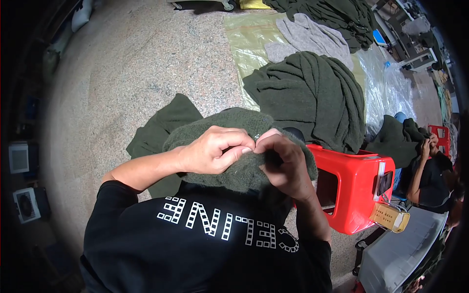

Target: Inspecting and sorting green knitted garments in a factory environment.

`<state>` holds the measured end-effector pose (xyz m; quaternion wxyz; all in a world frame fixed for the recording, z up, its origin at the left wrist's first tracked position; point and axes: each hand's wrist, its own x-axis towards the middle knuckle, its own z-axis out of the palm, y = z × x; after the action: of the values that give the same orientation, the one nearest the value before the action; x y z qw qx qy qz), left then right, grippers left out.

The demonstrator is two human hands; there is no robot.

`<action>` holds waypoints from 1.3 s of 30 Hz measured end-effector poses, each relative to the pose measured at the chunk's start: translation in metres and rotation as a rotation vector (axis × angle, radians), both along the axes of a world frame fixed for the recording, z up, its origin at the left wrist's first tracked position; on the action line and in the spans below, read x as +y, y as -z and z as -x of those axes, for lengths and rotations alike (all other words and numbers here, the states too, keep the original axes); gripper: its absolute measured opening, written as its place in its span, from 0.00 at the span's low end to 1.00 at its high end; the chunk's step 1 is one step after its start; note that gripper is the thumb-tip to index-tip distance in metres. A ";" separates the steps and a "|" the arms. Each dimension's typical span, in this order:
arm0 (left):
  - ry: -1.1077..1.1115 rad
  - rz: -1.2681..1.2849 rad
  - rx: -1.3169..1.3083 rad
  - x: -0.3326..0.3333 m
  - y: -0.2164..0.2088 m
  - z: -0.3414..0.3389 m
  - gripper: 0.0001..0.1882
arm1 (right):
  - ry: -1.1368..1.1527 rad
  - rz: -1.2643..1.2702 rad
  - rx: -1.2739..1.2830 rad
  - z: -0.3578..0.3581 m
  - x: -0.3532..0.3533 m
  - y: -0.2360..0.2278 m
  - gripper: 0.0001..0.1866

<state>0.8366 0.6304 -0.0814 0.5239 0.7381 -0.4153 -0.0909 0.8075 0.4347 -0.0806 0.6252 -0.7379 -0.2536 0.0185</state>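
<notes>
A dark green knit garment [220, 179] lies bunched over my lap, and part of it spreads out to the left. Above it my left hand [215, 149] is closed in a pinch, thumb against forefinger. My right hand [288, 163] is also pinched, its fingers curled. The fingertips of both hands meet over the knit. Whatever sits between them is too small or hidden to make out. A tiny pale, shiny spot [257, 137] shows on the garment just beyond the fingertips.
At my right stands a red plastic stool [359, 195] with a phone [385, 183] and a yellow box [389, 217] attached. A green garment pile [312, 93] and grey garments [317, 36] lie ahead on yellowish sheeting [239, 53]. Another person [432, 180] handles dark green fabric farther right, near a grey bin [400, 249].
</notes>
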 end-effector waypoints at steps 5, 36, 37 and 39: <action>-0.068 0.003 0.473 0.000 0.006 0.004 0.05 | 0.013 0.057 0.013 0.002 -0.001 0.000 0.18; -0.209 0.406 0.138 -0.019 0.014 0.022 0.11 | 0.493 0.348 -0.649 0.015 0.015 0.011 0.20; -0.214 0.439 0.206 -0.020 0.012 0.023 0.12 | 0.484 0.360 -0.651 0.016 0.017 0.011 0.20; -0.156 0.390 0.552 -0.015 0.006 0.027 0.14 | 0.349 0.481 -0.672 0.020 0.020 0.009 0.18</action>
<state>0.8100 0.6152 -0.0874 0.7532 0.6011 -0.2096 -0.1655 0.7880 0.4542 -0.0894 0.3126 -0.8590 -0.3027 -0.2698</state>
